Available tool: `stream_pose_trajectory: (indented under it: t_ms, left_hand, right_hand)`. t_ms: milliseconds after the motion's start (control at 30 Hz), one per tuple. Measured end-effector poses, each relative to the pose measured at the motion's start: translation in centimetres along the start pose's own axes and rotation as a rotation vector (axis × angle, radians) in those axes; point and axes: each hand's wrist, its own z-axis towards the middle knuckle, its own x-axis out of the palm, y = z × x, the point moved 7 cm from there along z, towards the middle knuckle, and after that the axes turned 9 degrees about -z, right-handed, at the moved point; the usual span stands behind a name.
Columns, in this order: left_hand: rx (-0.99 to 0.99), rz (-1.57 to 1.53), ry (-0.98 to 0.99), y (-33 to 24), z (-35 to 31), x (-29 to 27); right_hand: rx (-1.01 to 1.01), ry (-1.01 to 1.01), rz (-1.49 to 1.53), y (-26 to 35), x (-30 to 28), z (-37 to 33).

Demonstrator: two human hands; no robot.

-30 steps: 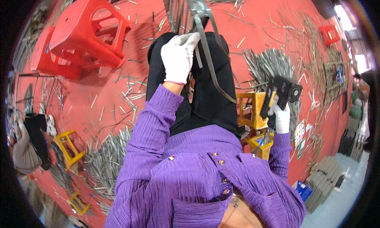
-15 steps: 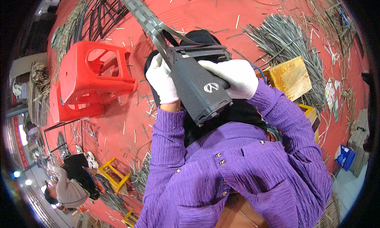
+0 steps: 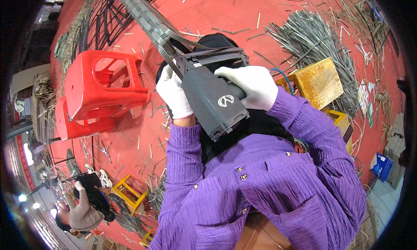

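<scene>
A black air staple gun [image 3: 207,103] with a pale emblem lies over my lap, its nose against a bar wrapped in woven grey strips [image 3: 145,22]. That bar slants away to the upper left. My right hand [image 3: 254,87], in a white glove, is wrapped around the gun's handle. On the gun's left side, my left hand [image 3: 173,92], also gloved, is closed on the near end of the wrapped bar; its fingertips are hidden behind the gun. A loose grey strip [image 3: 184,40] runs off the bar near the gun's nose.
Red plastic stools [image 3: 97,87] lie on their sides at left. A bundle of grey strips [image 3: 312,48] is at right, near a yellow-edged wooden stool [image 3: 319,82] and a blue hose [image 3: 284,78]. Another person [image 3: 84,206] sits at lower left. Strip scraps litter the red floor.
The staple gun, the bar and both hands have shifted slightly left in the picture. My grip on each looks the same. The other person's arm has changed position.
</scene>
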Motion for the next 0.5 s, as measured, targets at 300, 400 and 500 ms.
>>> stream_pose_trajectory:
  t_ms: [300,400,500]
  left_hand:
    - [0.033,0.463,0.053,-1.7,0.3,-2.1]
    - [0.246,0.430,0.064,-2.7,0.5,-2.1]
    - [0.201,0.426,0.064,-2.5,1.2,-1.8]
  right_hand:
    - [0.738,0.187,0.785,-11.1,-7.3,-10.2]
    - [0.985,0.136,0.317,-22.5,-7.5,-16.9]
    - [1.089,0.074,-0.559,-30.8,-7.2,-24.0]
